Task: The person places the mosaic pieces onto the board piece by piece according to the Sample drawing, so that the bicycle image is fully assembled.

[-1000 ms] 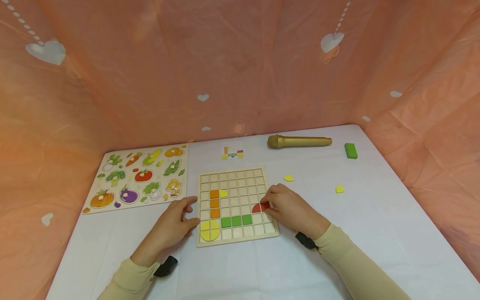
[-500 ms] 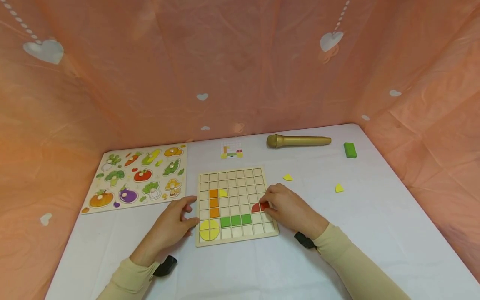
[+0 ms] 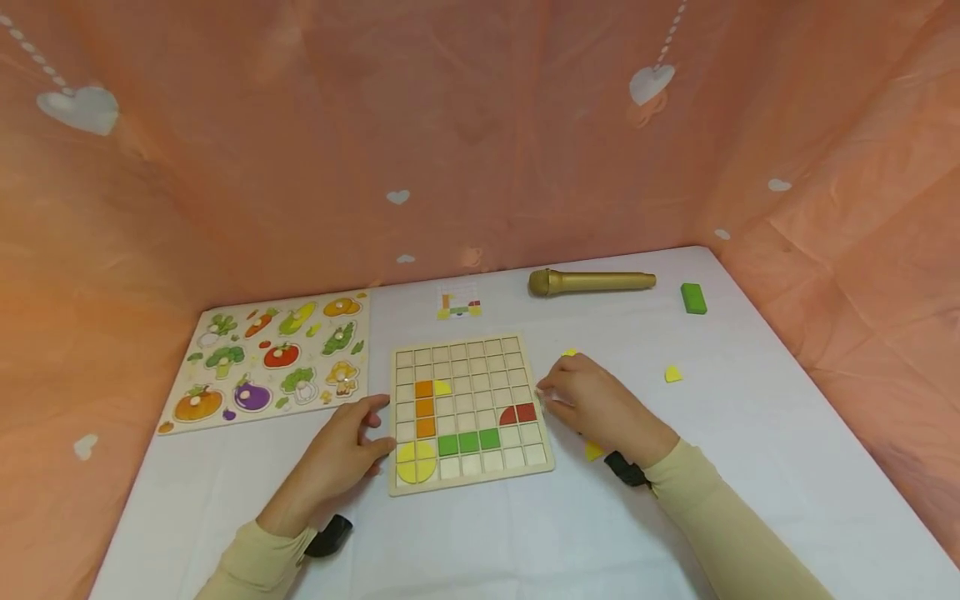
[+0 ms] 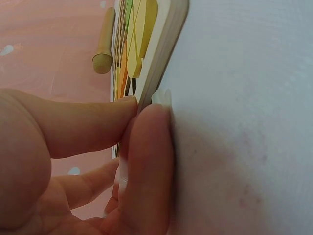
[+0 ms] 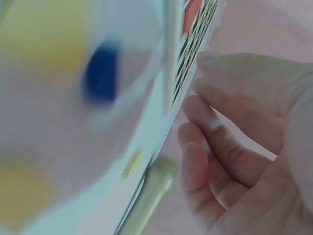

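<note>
The gridded wooden board (image 3: pixel 482 367) lies mid-table, carrying orange squares (image 3: pixel 425 407), green squares (image 3: pixel 468 442), a circle of yellow quarter pieces (image 3: pixel 416 462) and one yellow quarter (image 3: pixel 442 387). Towards its right side sit a red quarter piece (image 3: pixel 509 415) and a red square (image 3: pixel 526 412). My left hand (image 3: pixel 339 447) touches the board's left edge with thumb and fingertips spread along it. Just off the right edge is my right hand (image 3: pixel 603 408), its fingers loosely bent and nothing between them in the right wrist view. A blurred blue piece (image 5: pixel 101 73) shows close to that camera.
A vegetable peg puzzle (image 3: pixel 306 404) lies left. Behind the board are a small pattern card (image 3: pixel 459 301) and a gold toy microphone (image 3: pixel 596 282). To the right are a green block (image 3: pixel 693 298) and a yellow piece (image 3: pixel 672 374); another yellow piece (image 3: pixel 594 451) shows beside my right wrist.
My right hand has let go of the red square and moved right, off the board, uncovering the square and partly covering a yellow piece. My left hand stays at the board's edge.
</note>
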`<state>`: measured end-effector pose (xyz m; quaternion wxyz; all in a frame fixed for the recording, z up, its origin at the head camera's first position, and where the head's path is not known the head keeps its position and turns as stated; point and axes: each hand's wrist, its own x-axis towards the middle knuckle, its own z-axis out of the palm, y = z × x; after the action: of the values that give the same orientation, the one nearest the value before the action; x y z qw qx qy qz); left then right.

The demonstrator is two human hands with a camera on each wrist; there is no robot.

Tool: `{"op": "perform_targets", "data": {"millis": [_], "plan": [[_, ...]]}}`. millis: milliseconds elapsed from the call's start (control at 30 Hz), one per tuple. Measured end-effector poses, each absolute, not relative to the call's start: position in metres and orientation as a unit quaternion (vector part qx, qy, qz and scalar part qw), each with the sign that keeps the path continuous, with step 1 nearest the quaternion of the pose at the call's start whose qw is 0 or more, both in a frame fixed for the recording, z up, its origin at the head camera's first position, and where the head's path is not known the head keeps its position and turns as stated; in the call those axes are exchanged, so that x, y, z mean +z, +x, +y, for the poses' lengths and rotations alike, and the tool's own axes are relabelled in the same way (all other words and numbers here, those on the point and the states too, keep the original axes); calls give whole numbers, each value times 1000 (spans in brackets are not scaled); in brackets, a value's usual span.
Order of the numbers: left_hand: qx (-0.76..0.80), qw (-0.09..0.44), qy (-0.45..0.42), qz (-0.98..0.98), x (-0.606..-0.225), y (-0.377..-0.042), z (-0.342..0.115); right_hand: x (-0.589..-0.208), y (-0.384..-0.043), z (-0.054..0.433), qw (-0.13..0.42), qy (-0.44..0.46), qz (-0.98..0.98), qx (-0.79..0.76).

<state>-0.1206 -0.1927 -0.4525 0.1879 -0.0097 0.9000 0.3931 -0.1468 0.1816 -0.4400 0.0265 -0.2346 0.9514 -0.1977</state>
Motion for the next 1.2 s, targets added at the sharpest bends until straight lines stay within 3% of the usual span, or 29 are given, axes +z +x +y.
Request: {"op": "perform_targets", "data": {"millis": [333, 533, 867, 1200], "plan": [[394, 184, -5, 900, -454, -120, -195, -440, -147, 267, -1, -182, 973, -139], [392, 180, 0, 902, -455, -119, -197, -443, -146, 305, 14, -125, 982, -143], [405, 183, -2, 896, -454, -117, -196, -441, -147, 328, -3, -124, 984, -129], [405, 184, -1, 896, -456, -120, -194, -441, -153, 338, 21, -131, 983, -123]]}}
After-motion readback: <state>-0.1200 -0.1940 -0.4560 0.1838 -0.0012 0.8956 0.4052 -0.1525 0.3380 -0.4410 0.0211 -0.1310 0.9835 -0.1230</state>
